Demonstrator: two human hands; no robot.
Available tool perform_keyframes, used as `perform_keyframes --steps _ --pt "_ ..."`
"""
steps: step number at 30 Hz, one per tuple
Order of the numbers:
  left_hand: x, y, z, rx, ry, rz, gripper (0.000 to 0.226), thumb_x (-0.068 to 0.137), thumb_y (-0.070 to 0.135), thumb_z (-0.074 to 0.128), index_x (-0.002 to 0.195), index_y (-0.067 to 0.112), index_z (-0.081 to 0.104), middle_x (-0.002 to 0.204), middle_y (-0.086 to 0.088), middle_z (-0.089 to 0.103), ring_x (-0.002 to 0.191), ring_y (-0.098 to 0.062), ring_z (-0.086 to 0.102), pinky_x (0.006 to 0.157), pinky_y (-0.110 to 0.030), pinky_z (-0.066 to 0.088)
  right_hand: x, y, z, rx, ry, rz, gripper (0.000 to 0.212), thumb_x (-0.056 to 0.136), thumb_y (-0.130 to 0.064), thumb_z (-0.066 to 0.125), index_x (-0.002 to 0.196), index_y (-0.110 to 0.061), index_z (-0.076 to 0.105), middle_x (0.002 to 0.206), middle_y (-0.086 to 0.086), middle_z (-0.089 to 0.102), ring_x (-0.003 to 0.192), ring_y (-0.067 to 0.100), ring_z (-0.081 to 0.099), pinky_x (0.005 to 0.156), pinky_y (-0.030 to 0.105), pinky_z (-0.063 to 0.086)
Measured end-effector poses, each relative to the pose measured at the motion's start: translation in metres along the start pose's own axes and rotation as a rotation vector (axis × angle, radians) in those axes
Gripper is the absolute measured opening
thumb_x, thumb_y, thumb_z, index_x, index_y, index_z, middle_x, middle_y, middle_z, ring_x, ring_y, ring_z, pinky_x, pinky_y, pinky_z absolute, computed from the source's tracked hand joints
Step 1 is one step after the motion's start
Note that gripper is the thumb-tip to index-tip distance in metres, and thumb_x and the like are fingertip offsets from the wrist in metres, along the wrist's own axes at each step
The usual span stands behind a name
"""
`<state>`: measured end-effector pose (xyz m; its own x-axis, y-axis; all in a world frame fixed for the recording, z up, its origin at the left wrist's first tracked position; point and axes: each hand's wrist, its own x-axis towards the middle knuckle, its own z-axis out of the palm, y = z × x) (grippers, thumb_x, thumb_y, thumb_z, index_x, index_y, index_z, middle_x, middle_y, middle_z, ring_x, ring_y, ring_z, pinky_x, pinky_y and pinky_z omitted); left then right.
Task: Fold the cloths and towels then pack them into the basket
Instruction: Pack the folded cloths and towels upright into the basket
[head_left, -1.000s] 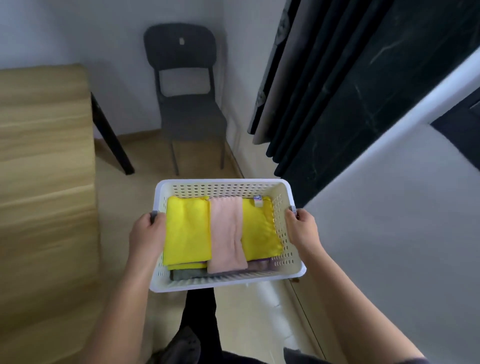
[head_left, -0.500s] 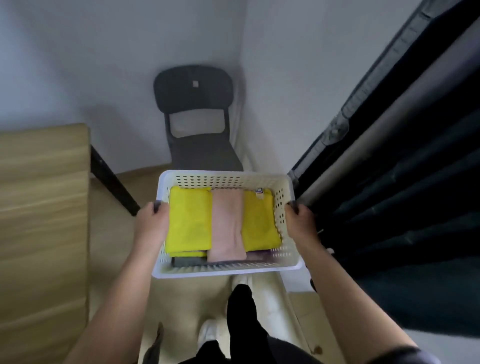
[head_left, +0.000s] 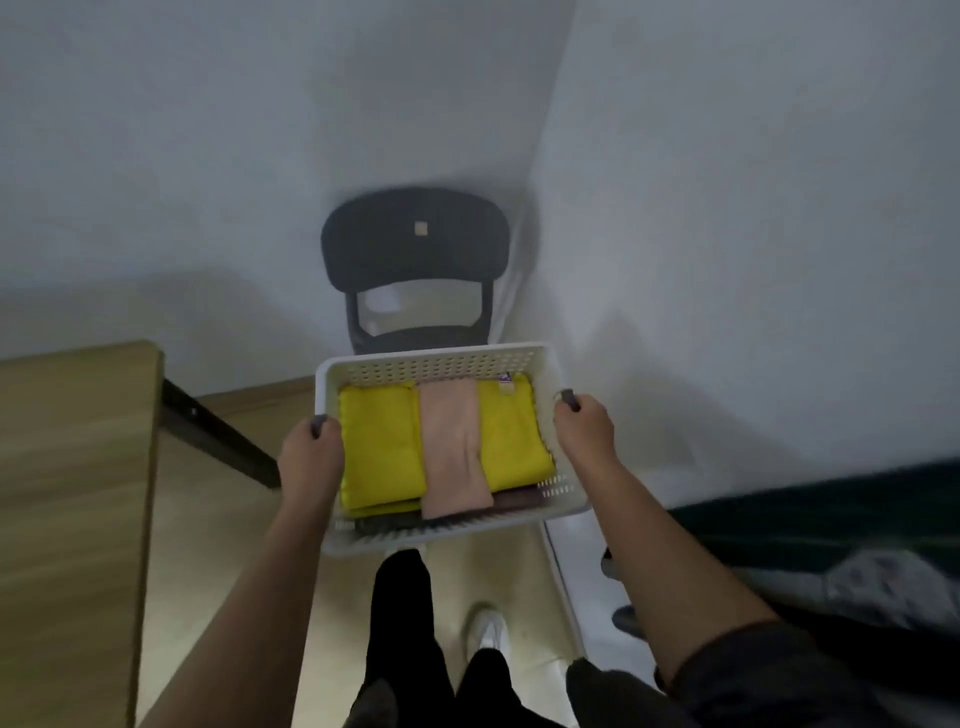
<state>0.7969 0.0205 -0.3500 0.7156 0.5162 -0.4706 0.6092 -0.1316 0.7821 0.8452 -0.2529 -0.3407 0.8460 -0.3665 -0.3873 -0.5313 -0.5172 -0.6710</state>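
Note:
I hold a white perforated basket (head_left: 436, 364) in the air in front of me, above the floor. My left hand (head_left: 311, 460) grips its left rim and my right hand (head_left: 583, 428) grips its right rim. Inside lie folded cloths: a yellow one (head_left: 382, 449) on the left, a pink towel (head_left: 452, 447) down the middle, another yellow one (head_left: 511, 436) on the right. Darker folded cloths (head_left: 395, 519) show underneath at the near edge.
A dark grey chair (head_left: 413, 254) stands against the wall in the corner, right behind the basket. A wooden table (head_left: 67, 493) with a black leg (head_left: 218, 436) fills the left. A dark curtain (head_left: 831, 514) lies at the right. My legs and a white shoe (head_left: 485, 629) are below.
I have walked toward the corner with the basket still in both hands. The chair is now closer and the curtain has slid out to the lower right.

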Motion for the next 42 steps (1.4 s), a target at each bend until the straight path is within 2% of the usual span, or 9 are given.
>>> perform_keyframes --steps 3,8,14,19,22,25,31,37,42 --pt "0.060 0.021 0.018 0.093 -0.054 -0.037 0.022 0.095 0.019 0.038 0.079 0.013 0.054 0.077 -0.010 0.053 0.067 -0.022 0.049 0.064 -0.035 0.042 0.051 -0.025 0.021 -0.061 -0.010 0.052 0.031 0.098 -0.024 0.040 0.101 -0.002 0.061 0.100 0.018 0.064 0.091 0.032 0.059 0.069 0.028 0.035" --pt "0.139 0.033 0.038 0.284 -0.172 -0.181 0.018 0.097 0.021 0.042 0.102 0.013 0.057 0.079 -0.011 0.062 0.069 -0.026 0.059 0.069 -0.039 0.053 0.111 -0.043 0.055 -0.129 -0.081 0.120 0.024 0.091 -0.006 0.041 0.107 -0.002 0.059 0.102 0.018 0.060 0.097 0.032 0.058 0.072 0.028 0.035" --pt "0.216 0.043 0.065 0.381 -0.232 -0.245 0.018 0.098 0.015 0.044 0.095 0.003 0.057 0.080 -0.016 0.062 0.076 -0.031 0.063 0.078 -0.048 0.056 0.177 -0.067 0.092 -0.182 -0.155 0.168 0.031 0.093 -0.007 0.040 0.118 0.000 0.055 0.113 0.017 0.059 0.105 0.031 0.055 0.075 0.024 0.034" --pt "0.259 0.045 0.086 0.422 -0.262 -0.311 0.022 0.099 0.013 0.041 0.100 -0.002 0.057 0.079 -0.014 0.060 0.072 -0.028 0.060 0.076 -0.045 0.056 0.218 -0.067 0.119 -0.216 -0.199 0.229 0.035 0.094 -0.009 0.039 0.124 0.002 0.053 0.121 0.020 0.058 0.112 0.034 0.054 0.086 0.031 0.040" --pt "0.272 0.046 0.095 0.457 -0.272 -0.305 0.021 0.098 0.009 0.040 0.101 -0.002 0.058 0.082 -0.015 0.061 0.073 -0.028 0.059 0.072 -0.041 0.055 0.233 -0.062 0.129 -0.237 -0.224 0.243 0.025 0.095 -0.011 0.036 0.108 -0.001 0.055 0.105 0.019 0.058 0.099 0.030 0.055 0.077 0.027 0.034" --pt "0.281 0.046 0.102 0.501 -0.291 -0.281 0.024 0.097 0.008 0.040 0.103 -0.003 0.060 0.084 -0.014 0.062 0.073 -0.026 0.059 0.066 -0.036 0.052 0.242 -0.059 0.134 -0.241 -0.217 0.265 0.010 0.094 -0.009 0.036 0.095 -0.011 0.046 0.080 0.003 0.048 0.086 0.020 0.045 0.075 0.026 0.031" --pt "0.292 0.042 0.109 0.566 -0.309 -0.279 0.026 0.096 0.009 0.039 0.107 -0.001 0.060 0.080 -0.013 0.061 0.063 -0.020 0.055 0.053 -0.027 0.044 0.252 -0.061 0.141 -0.249 -0.300 0.245 0.039 0.091 -0.010 0.041 0.128 -0.003 0.051 0.124 0.016 0.057 0.114 0.031 0.054 0.086 0.029 0.037" --pt "0.298 0.041 0.110 0.554 -0.362 -0.235 0.016 0.095 0.009 0.038 0.096 0.007 0.054 0.072 -0.006 0.054 0.069 -0.022 0.053 0.066 -0.033 0.045 0.255 -0.063 0.146 -0.247 -0.318 0.231 0.043 0.089 -0.009 0.046 0.131 -0.005 0.047 0.126 0.015 0.055 0.116 0.031 0.051 0.088 0.031 0.039" --pt "0.297 0.042 0.107 0.551 -0.411 -0.246 0.025 0.095 0.009 0.038 0.112 0.002 0.056 0.079 -0.009 0.055 0.073 -0.023 0.052 0.064 -0.031 0.042 0.252 -0.063 0.147 -0.232 -0.354 0.212 0.038 0.089 -0.011 0.049 0.127 -0.008 0.048 0.122 0.014 0.057 0.114 0.030 0.052 0.083 0.029 0.037"
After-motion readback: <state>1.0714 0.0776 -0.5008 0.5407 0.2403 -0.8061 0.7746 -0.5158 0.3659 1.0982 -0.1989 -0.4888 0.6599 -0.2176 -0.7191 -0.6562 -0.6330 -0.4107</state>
